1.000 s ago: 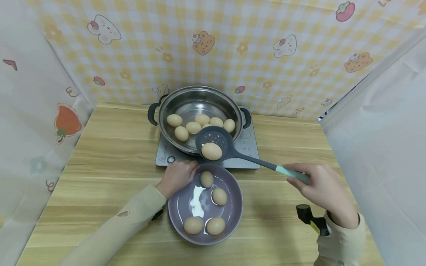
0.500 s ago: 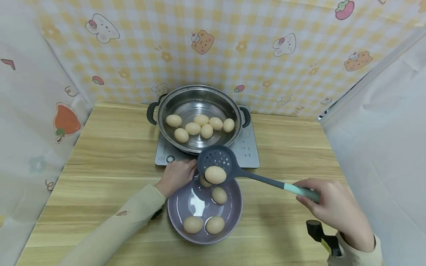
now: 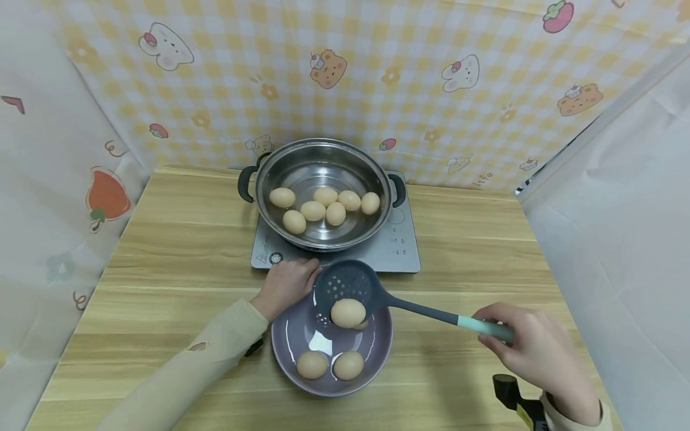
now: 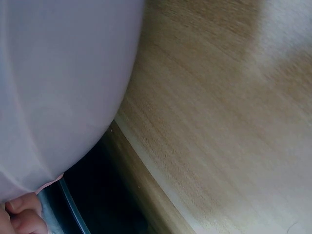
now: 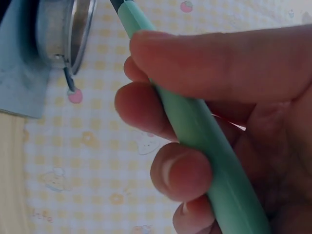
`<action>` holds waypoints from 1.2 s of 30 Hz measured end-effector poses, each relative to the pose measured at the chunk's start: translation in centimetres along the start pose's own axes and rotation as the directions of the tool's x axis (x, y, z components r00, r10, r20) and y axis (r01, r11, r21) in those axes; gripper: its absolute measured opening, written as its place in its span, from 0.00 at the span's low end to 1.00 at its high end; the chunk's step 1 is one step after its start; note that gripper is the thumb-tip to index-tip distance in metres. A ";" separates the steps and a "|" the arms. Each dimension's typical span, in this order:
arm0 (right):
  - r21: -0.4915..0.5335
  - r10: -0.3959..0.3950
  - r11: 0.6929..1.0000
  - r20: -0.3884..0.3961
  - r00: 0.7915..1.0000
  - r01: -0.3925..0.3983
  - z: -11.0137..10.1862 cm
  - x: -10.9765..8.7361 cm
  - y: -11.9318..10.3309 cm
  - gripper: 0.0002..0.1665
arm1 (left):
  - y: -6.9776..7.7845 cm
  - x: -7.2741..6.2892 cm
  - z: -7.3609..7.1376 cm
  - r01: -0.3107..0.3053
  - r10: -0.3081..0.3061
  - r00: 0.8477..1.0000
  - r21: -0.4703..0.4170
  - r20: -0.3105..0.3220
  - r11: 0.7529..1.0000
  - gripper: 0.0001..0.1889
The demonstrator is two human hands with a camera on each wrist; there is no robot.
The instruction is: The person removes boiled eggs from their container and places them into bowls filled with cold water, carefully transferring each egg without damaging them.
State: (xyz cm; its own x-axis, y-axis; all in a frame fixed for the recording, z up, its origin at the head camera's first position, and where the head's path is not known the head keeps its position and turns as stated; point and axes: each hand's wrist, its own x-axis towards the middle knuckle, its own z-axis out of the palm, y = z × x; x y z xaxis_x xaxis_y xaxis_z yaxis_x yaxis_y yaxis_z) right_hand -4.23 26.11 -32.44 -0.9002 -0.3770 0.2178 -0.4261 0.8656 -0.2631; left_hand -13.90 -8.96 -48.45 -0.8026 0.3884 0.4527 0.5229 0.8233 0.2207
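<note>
My right hand [image 3: 530, 341] grips the mint-green handle of a dark grey slotted ladle [image 3: 350, 281]; in the right wrist view, fingers and thumb wrap round the handle [image 5: 204, 131]. One egg [image 3: 347, 313] lies in the ladle's bowl, over the far half of a purple-grey bowl [image 3: 280, 353]. At that bowl's far left rim, my left hand [image 3: 287, 287] holds on; the left wrist view shows its curled fingers [image 4: 29, 214] against the rim. Two brown eggs [image 3: 312, 364] sit in the near part of the bowl. The ladle mostly hides the eggs beneath it.
Behind the bowl, a steel pot [image 3: 323, 239] with black handles stands on a flat grey cooktop [image 3: 401, 257]. Several eggs [image 3: 312, 211] lie inside the pot. A wooden table [image 3: 178, 239] carries everything, with a checked yellow cloth [image 3: 345, 108] upright at the back.
The ladle with its egg has come from the pot's near rim toward me and now hangs over the purple-grey bowl. My right hand moved along with it; my left hand stayed put.
</note>
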 end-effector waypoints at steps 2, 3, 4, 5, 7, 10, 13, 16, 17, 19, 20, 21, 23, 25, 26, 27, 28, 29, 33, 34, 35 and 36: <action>-0.008 0.016 1.000 0.008 1.000 -0.016 0.4 -0.2 0.1 0.21 | 0.0 0.0 0.0 0.006 -0.006 1.000 0.000 0.001 1.000 0.11; -0.013 0.024 1.000 0.011 1.000 -0.024 0.5 -0.2 0.1 0.21 | 0.0 0.0 0.0 0.009 -0.009 1.000 0.001 0.002 1.000 0.11; -0.015 0.027 1.000 0.011 1.000 -0.027 0.7 -0.3 0.2 0.22 | 0.0 0.0 0.0 0.012 -0.012 1.000 0.002 0.004 1.000 0.12; -0.016 0.031 0.999 0.011 0.999 -0.031 0.9 -0.3 0.2 0.22 | 0.0 0.0 0.0 0.013 -0.013 1.000 0.004 0.004 1.000 0.12; -0.023 0.034 0.999 0.007 0.999 -0.033 1.2 -0.4 0.3 0.23 | 0.0 0.0 0.0 0.014 -0.014 1.000 0.010 0.006 1.000 0.11; -0.024 0.036 0.999 0.005 0.999 -0.036 1.6 -0.4 0.3 0.24 | 0.1 0.0 -0.1 0.008 -0.008 1.000 0.018 0.010 1.000 0.10; -0.019 0.036 0.999 0.001 0.999 -0.036 2.1 -0.5 0.4 0.25 | 0.1 0.0 -0.1 0.001 -0.001 1.000 0.023 0.012 1.000 0.10; -0.021 0.032 0.999 0.003 0.999 -0.031 2.5 -0.6 0.5 0.26 | 0.1 0.0 0.0 -0.003 0.003 1.000 0.022 0.007 1.000 0.10; -0.025 0.030 0.999 0.005 1.000 -0.030 2.6 -0.6 0.5 0.26 | 0.1 0.0 0.0 -0.003 0.003 1.000 0.020 0.005 1.000 0.10; -0.031 0.030 0.999 0.016 0.999 -0.030 2.8 -0.6 0.6 0.26 | 0.0 0.0 0.0 0.000 0.000 1.000 0.017 0.002 1.000 0.10; -0.035 0.032 0.999 0.020 0.999 -0.032 2.9 -0.6 0.6 0.25 | 0.0 0.0 0.1 0.002 -0.002 1.000 0.015 0.001 1.000 0.10; -0.034 0.036 0.999 0.024 0.999 -0.035 3.0 -0.6 0.6 0.25 | 0.0 0.0 0.1 0.005 -0.005 1.000 0.016 0.000 1.000 0.10; -0.035 0.047 0.998 0.027 0.999 -0.046 3.2 -0.6 0.6 0.25 | 0.0 -0.1 0.1 0.010 -0.010 1.000 0.018 0.001 1.000 0.11; -0.037 0.056 0.998 0.030 0.998 -0.055 3.4 -0.7 0.6 0.25 | 0.0 -0.1 0.2 0.010 -0.010 1.000 0.020 0.001 1.000 0.11; -0.035 0.062 0.998 0.029 0.998 -0.061 3.5 -0.7 0.6 0.25 | 0.0 -0.1 0.2 0.009 -0.009 1.000 0.022 0.000 1.000 0.11; -0.035 0.067 0.997 0.029 0.997 -0.066 3.6 -0.7 0.6 0.25 | -0.1 -0.1 0.2 0.008 -0.008 1.000 0.023 -0.002 1.000 0.11; -0.036 0.070 0.997 0.029 0.997 -0.069 3.7 -0.7 0.6 0.25 | 0.0 -0.1 0.2 0.006 -0.006 1.000 0.022 -0.004 1.000 0.11; -0.036 0.076 0.997 0.030 0.997 -0.075 3.8 -0.7 0.6 0.25 | 0.0 -0.1 0.1 0.004 -0.004 1.000 0.021 -0.006 1.000 0.11; -0.032 0.079 0.996 0.019 0.997 -0.078 4.1 -0.8 0.6 0.24 | -0.1 -0.1 0.2 0.000 0.000 1.000 0.021 -0.020 1.000 0.11; -0.032 0.077 0.997 0.017 0.997 -0.076 4.2 -0.8 0.6 0.24 | 0.0 -0.1 0.2 0.000 0.000 1.000 0.020 -0.020 1.000 0.11; -0.030 0.075 0.997 0.012 0.997 -0.074 4.2 -0.8 0.6 0.24 | -0.1 -0.1 0.2 0.001 0.000 1.000 0.021 -0.021 1.000 0.11; -0.030 0.070 0.997 0.005 0.998 -0.070 4.3 -0.7 0.6 0.24 | -0.1 -0.1 0.2 0.000 0.000 1.000 0.021 -0.023 1.000 0.12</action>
State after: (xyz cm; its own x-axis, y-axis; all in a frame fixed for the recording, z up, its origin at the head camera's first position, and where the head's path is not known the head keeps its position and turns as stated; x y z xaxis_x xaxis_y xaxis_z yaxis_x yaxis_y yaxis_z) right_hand -4.22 25.51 -36.80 -0.9284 -0.3166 0.1944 -0.3589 0.8994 -0.2495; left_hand -13.94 -8.94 -48.71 -0.7956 0.3791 0.4725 0.5166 0.8320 0.2022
